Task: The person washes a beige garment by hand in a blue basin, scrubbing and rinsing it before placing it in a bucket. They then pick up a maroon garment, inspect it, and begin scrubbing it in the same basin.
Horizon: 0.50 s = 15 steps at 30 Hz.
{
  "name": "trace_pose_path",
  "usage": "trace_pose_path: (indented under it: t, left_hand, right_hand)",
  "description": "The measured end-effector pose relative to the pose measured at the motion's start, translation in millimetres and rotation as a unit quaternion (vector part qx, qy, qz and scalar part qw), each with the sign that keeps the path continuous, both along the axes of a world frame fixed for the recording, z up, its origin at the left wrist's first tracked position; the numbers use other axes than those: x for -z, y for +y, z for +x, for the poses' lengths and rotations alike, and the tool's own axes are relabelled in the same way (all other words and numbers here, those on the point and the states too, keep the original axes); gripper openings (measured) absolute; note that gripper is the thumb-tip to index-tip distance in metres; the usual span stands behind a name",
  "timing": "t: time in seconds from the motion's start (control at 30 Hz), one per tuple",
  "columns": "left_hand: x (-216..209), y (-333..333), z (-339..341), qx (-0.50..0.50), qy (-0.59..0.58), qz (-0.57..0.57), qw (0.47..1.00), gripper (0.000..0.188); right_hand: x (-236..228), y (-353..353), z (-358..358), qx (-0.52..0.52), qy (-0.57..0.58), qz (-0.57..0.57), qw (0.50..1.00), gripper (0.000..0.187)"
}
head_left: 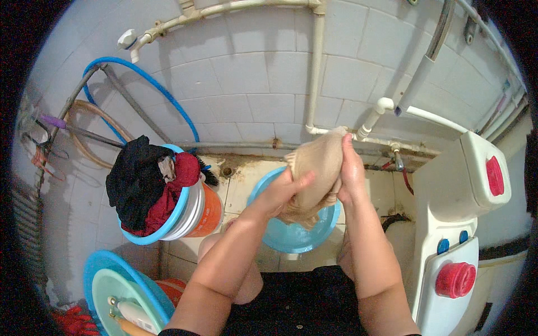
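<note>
A wet-looking beige knitted cloth [319,165], perhaps a garment, is bunched up between my two hands. My left hand [284,193] grips its lower left side, the thumb lying across the fabric. On the right side, my right hand [352,171] presses against it with the thumb pointing up; its other fingers are partly hidden behind the cloth. Directly below is a light blue plastic basin [294,245] on the tiled floor, with water in it. The cloth's lower edge hangs over the basin and hides part of it.
To the left stands a bucket [193,210] heaped with black and dark red clothes [137,182]. Stacked basins [103,269] holding a bottle are at lower left. A white toilet [443,224] with red parts is close on my right. Pipes [315,67] and a blue hose [162,87] line the wall.
</note>
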<state>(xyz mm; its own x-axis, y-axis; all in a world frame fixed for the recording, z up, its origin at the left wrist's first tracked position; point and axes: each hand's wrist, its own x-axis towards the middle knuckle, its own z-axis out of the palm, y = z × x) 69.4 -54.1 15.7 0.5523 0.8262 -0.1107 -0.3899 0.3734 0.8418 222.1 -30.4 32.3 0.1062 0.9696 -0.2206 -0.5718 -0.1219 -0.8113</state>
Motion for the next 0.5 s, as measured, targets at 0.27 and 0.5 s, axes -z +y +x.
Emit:
trace_pose_path:
  t: [0.27,0.5]
  left_hand:
    - [-1.1,10.5,-13.4,-0.056,-0.122,-0.096,0.986,0.049]
    - [-8.1,18.5,-31.9,-0.081,-0.21,-0.099,0.969,0.044]
  right_hand:
    - [-10.7,-13.0,-3.8,-0.141,0.083,-0.064,0.984,0.065]
    - [9.6,-20.8,-15.6,-0.239,-0.01,-0.019,0.971,0.049]
